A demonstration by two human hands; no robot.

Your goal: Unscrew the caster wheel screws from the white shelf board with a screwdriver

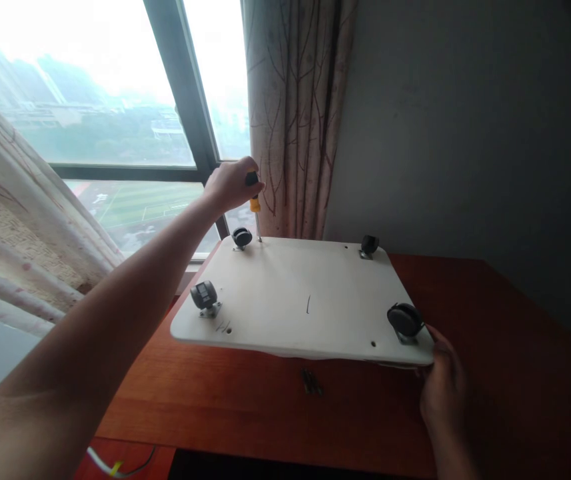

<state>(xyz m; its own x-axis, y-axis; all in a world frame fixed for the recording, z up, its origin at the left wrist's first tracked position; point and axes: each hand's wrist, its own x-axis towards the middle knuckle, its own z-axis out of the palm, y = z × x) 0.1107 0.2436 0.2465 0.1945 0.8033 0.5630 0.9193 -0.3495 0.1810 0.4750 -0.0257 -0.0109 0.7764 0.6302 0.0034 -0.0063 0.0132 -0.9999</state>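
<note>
A yellow-and-black screwdriver (254,203) stands nearly upright in my left hand (232,184), whose fingers wrap its handle. Its tip meets the far left part of a white board (285,287), close to a caster wheel (242,237). Other casters sit at the remaining corners: a grey one (204,295) at near left, a dark one (369,245) at far right, another (405,320) at near right. My right hand (442,373) grips the board's near right corner, fingers partly hidden beneath it. Small holes and pen marks show on the board.
Several screws (312,382) lie on the reddish-brown wooden table (245,407) in front of the board. Behind are a window (125,87), a patterned curtain (298,120) and a grey wall (455,133). A white cable (102,463) hangs at lower left.
</note>
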